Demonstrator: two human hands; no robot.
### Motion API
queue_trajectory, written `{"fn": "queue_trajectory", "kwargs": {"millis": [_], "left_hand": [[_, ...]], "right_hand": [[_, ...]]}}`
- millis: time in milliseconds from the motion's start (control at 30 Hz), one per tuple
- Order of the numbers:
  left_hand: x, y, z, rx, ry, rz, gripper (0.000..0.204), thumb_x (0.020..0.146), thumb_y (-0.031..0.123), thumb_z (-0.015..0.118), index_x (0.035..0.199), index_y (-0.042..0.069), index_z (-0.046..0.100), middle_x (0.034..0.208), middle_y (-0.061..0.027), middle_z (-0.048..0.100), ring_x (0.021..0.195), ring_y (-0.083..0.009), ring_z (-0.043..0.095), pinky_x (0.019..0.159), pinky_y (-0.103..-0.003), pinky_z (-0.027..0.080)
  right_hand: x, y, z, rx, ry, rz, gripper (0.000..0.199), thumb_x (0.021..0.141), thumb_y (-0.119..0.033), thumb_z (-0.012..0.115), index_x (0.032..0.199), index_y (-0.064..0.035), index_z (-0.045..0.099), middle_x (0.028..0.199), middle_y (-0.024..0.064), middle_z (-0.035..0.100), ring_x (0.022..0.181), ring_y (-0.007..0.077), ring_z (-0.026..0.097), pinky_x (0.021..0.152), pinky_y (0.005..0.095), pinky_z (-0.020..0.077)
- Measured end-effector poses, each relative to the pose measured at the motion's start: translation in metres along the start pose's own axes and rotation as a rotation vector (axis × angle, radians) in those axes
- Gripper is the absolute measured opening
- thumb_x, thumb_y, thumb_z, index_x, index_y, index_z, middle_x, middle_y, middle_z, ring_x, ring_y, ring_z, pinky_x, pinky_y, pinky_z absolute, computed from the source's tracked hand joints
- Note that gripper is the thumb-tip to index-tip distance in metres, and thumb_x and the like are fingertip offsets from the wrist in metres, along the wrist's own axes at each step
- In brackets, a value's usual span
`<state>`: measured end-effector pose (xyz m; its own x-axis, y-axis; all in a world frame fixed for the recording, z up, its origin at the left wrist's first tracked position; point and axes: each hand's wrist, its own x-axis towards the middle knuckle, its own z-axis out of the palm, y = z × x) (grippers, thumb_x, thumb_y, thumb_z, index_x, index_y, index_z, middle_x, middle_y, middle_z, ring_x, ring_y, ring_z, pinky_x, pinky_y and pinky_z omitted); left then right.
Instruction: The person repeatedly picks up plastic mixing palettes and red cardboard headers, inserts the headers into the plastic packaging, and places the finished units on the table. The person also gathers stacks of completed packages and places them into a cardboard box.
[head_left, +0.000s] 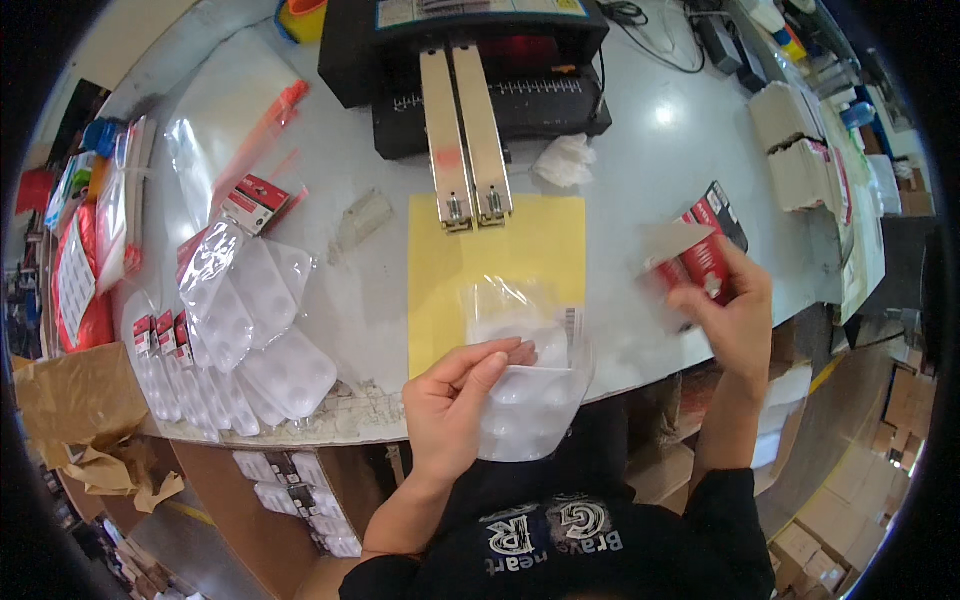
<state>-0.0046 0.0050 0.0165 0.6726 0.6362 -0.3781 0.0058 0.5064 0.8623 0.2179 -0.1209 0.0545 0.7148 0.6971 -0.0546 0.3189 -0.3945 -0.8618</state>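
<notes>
Left hand (455, 392) grips a clear plastic blister tray (527, 400) by its near-left edge, thumb and fingers curled over the rim, the tray tilted with its round moulded pockets showing and its lower part hanging off the table edge. Its upper end rests over a yellow sheet (500, 255) lying flat on the table. Over on the other side, the right hand (735, 312) pinches a small stack of red-and-black printed cards (700, 252), fanned slightly and held upright above the table, one pale card back turned up at the top-left of the stack.
</notes>
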Motion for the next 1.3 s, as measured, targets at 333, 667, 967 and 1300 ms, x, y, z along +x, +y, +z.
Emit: {"fn": "queue_trajectory", "kwargs": {"millis": [333, 667, 967, 1300], "left_hand": [[-0.01, -0.005, -0.002, 0.379, 0.153, 0.136, 0.012, 0.091, 0.009, 0.06, 0.091, -0.003, 0.065, 0.073, -0.002, 0.065, 0.065, -0.0024, 0.051, 0.057, -0.018, 0.041], [-0.006, -0.011, -0.007, 0.397, 0.145, 0.335, 0.012, 0.09, 0.007, 0.062, 0.09, -0.005, 0.065, 0.072, 0.0005, 0.063, 0.064, -0.0035, 0.049, 0.057, -0.018, 0.04], [0.006, -0.029, -0.016, 0.122, 0.414, 0.325, 0.02, 0.094, 0.011, 0.057, 0.092, -0.008, 0.064, 0.078, -0.0019, 0.063, 0.07, -0.0046, 0.05, 0.062, -0.018, 0.041], [0.001, -0.027, -0.023, 0.214, 0.362, 0.264, 0.023, 0.095, 0.014, 0.056, 0.09, -0.007, 0.063, 0.077, -0.0006, 0.062, 0.069, -0.0041, 0.049, 0.062, -0.018, 0.04]], "right_hand": [[0.013, -0.044, 0.058, -0.017, -0.562, -0.103, 0.029, 0.073, -0.019, 0.078, 0.088, -0.0008, 0.063, 0.068, 0.0127, 0.062, 0.057, 0.0222, 0.056, 0.055, 0.0287, 0.0452], [0.03, -0.03, 0.054, 0.054, -0.558, -0.242, 0.041, 0.068, -0.034, 0.08, 0.079, -0.0005, 0.059, 0.069, 0.0152, 0.062, 0.067, 0.027, 0.064, 0.058, 0.0333, 0.0472], [0.007, 0.003, 0.052, 0.456, -0.682, 0.307, 0.011, 0.085, -0.006, 0.065, 0.083, 0.0046, 0.068, 0.072, 0.0085, 0.066, 0.057, 0.0129, 0.063, 0.05, 0.0212, 0.0427], [-0.002, 0.005, 0.055, 0.535, -0.675, 0.3, 0.014, 0.088, -0.007, 0.061, 0.088, 0.006, 0.065, 0.073, 0.0072, 0.065, 0.06, 0.0104, 0.061, 0.057, 0.0235, 0.0491]]}}
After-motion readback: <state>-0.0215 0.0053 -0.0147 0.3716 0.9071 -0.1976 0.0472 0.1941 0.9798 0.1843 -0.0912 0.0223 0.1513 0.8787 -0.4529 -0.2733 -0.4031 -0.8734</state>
